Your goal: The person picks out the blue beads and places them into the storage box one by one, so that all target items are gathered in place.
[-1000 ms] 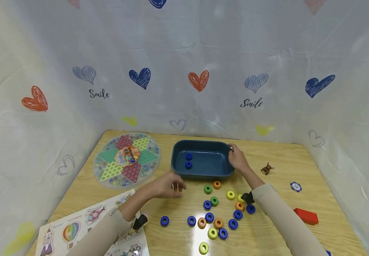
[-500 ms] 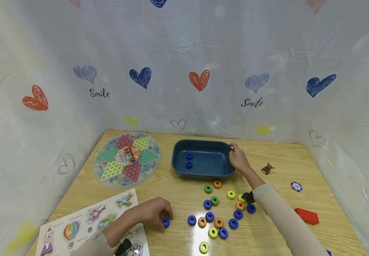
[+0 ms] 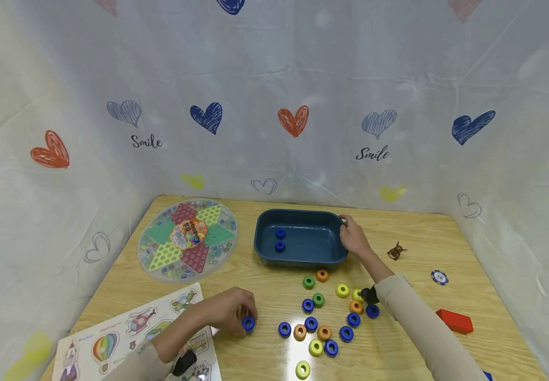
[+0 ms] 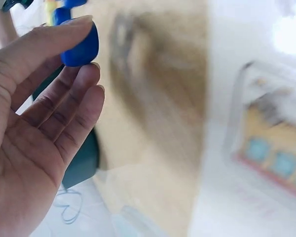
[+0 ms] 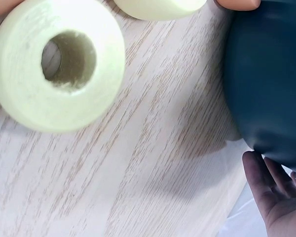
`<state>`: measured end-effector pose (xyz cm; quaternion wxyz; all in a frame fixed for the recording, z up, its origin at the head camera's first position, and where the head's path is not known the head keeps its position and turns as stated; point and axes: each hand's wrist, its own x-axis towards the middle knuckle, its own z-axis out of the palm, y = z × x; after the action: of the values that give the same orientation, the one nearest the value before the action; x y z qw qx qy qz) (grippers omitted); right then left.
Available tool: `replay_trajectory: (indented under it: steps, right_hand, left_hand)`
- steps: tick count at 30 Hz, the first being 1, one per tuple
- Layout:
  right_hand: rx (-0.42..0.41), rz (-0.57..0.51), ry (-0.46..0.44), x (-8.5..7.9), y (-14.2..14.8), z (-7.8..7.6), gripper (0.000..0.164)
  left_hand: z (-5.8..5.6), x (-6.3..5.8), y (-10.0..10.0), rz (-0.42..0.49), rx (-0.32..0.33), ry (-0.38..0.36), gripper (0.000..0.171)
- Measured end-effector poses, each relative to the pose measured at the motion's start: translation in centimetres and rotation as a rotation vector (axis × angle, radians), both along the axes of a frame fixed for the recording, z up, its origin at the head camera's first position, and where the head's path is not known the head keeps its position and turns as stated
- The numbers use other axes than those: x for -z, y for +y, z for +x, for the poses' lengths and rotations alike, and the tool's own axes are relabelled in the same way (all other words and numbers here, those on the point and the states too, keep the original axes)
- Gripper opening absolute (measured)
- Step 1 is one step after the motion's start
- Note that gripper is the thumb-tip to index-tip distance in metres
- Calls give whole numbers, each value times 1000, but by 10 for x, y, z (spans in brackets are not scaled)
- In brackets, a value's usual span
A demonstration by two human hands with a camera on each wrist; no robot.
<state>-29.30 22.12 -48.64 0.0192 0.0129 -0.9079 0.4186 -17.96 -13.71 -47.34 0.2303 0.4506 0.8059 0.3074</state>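
My left hand [image 3: 229, 309] pinches a blue ring [image 4: 81, 49] between thumb and fingertips, just right of the picture board. In the left wrist view the ring appears lifted clear of the wood. My right hand [image 3: 354, 239] holds the right end of a dark blue tray [image 3: 314, 246], fingers at its rim and handle. Two blue rings [image 3: 280, 249] lie inside the tray at its left. Spread on the table before it are several loose rings: blue, orange [image 3: 324, 337], green [image 3: 318, 305] and yellow [image 3: 316, 353].
A round Chinese checkers board [image 3: 217, 233] lies at the back left, with a picture puzzle board [image 3: 127, 330] in front of it. To the right are a small brown animal figure [image 3: 396, 251], a poker chip [image 3: 439, 277] and a red block [image 3: 455, 321].
My left hand has come down and toward me from beside the tray, and now pinches the blue ring near the picture board. My right hand and the tray stay put.
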Motion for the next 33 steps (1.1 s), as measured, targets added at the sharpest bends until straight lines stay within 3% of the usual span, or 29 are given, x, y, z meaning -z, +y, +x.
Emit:
replay_trajectory:
  steps: [11, 19, 25, 33]
  right_hand:
    - [2, 10, 17, 0, -1, -1, 38]
    - [4, 8, 18, 4, 1, -2, 39]
    - [-5, 13, 23, 4, 3, -1, 40]
    - [0, 7, 13, 4, 2, -1, 39]
  left_hand:
    - [-36, -34, 17, 27, -51, 8, 25]
    - [-77, -54, 41, 65, -83, 98, 27]
    - [-112, -53, 66, 19, -144, 164, 28]
    - [-149, -34, 97, -88, -297, 151, 27]
